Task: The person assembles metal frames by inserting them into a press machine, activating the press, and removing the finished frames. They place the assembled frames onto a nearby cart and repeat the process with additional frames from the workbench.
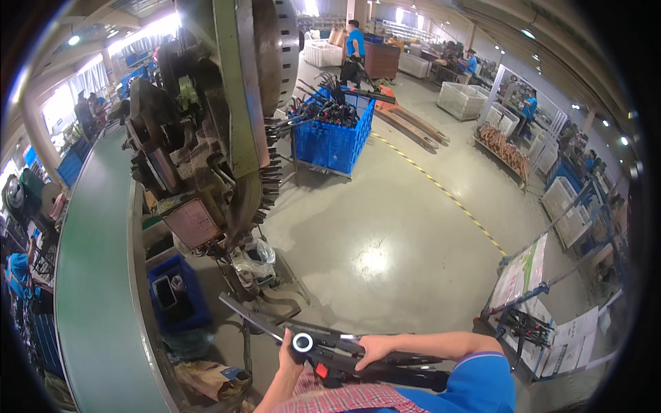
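Low in the head view, close to my body, I hold a folded black tube frame (323, 342) with a round white-ringed hub and a red part below it. Its long flat bars stick out up and to the left, and more tubes run off to the right. My left hand (288, 356) grips the frame beside the hub, thumb up, its other fingers mostly hidden behind. My right hand (375, 349) is wrapped over the tubes to the right of the hub. A red checked cloth (351, 399) lies across my front below the frame.
A tall machine (241, 103) with a big wheel stands ahead left, beside a green conveyor belt (96, 275). Below it sits a blue bin (165, 320). Beyond are a blue crate (330, 148) heaped with black frames and an orange pallet jack (410, 124). A metal rack (551, 282) stands right.
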Tool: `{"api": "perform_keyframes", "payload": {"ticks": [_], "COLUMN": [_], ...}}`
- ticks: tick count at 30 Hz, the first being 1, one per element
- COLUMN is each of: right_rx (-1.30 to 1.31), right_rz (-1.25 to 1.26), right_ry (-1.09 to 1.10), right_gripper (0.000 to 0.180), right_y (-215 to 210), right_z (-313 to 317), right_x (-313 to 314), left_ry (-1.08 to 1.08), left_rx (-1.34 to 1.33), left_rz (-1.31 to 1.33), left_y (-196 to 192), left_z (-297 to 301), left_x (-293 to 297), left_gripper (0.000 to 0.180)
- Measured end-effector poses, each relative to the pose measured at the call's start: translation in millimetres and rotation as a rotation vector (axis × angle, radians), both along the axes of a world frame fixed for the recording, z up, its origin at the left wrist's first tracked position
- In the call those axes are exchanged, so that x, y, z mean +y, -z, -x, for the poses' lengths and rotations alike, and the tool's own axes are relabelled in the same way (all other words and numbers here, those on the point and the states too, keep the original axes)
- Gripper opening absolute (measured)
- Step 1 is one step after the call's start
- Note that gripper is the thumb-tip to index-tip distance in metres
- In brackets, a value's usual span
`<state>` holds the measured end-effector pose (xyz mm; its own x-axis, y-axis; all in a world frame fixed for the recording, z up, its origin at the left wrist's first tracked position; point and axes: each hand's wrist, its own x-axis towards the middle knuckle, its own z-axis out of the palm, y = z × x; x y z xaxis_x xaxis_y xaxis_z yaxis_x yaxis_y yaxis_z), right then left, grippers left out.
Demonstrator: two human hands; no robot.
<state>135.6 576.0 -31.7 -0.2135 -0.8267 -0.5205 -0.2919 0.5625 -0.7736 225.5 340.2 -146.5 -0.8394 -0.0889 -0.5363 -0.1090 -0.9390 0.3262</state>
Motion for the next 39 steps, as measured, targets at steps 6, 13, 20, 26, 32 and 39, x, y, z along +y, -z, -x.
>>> {"api": "perform_keyframes", "payload": {"ticks": [6,13,20,26,32,39], "right_rx": [0.327,0.695,0.77,0.996,1.236,0.736], "right_rz": [0.032,0.548,0.975,1.202,1.347,1.354], "right_ry": [-0.099,-0.403,-1.113,-1.53,-1.666,-1.527], "right_gripper": [0.05,0.049,0.038,0.029,0.017,0.029], "right_y": [-45,-121,-250,-256,-117,-53], "right_z": [-42,-154,-343,-501,-563,-572], "right_x": [13,-80,-199,-298,-380,-381], "left_ry": [-0.378,-0.84,-1.474,-2.177,-1.98,-1.976], "left_rx": [-0.292,-0.032,0.575,-0.05,0.0,-0.169], "left_rz": [0.219,0.414,0.61,0.841,0.364,0.237], "left_y": [-41,-193,-273,-181,-88,-86], "left_z": [-73,-229,-501,-626,-617,-628], "left_x": [24,-31,-30,2,47,48], "left_gripper": [0.036,0.023,0.025,0.015,0.03,0.03]}}
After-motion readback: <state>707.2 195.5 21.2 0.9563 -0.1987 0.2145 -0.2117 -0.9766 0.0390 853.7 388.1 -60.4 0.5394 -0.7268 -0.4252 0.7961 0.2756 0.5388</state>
